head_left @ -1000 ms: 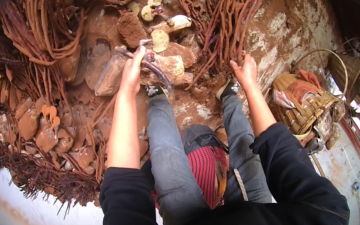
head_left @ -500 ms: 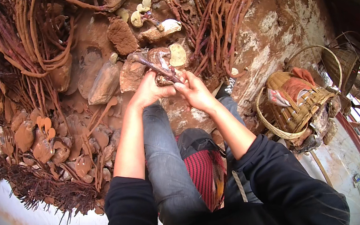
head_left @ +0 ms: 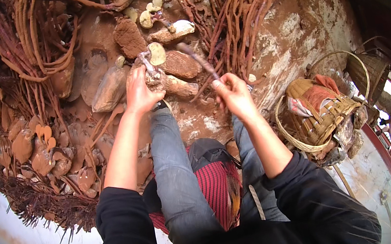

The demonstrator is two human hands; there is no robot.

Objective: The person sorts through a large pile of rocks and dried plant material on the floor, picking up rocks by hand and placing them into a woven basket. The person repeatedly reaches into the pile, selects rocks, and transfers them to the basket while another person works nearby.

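My left hand (head_left: 140,92) is closed round a knobbly, pale-brown mushroom clump (head_left: 154,75). A cream, rounded mushroom cap (head_left: 157,54) sticks up just beyond its fingers. Off to the right, my right hand (head_left: 235,94) pinches the near end of a dark brown mushroom stalk (head_left: 197,58), which slants up to the left and is blurred by motion. Between the hands lie a reddish-brown log piece (head_left: 181,64) and a paler chunk (head_left: 181,86). What the left fingers press on underneath is hidden.
Bundles of long reddish-brown stalks (head_left: 253,17) lie beyond my right hand, more (head_left: 36,39) at the far left. Brown-capped mushrooms (head_left: 44,159) are heaped at left. A wicker basket (head_left: 328,114) with cloth stands at right. A red-and-black striped fabric (head_left: 216,189) shows between my legs.
My hands have drawn apart, the left one leftward with the mushroom clump, the right one rightward with the stalk. The stalk was held between both hands before.
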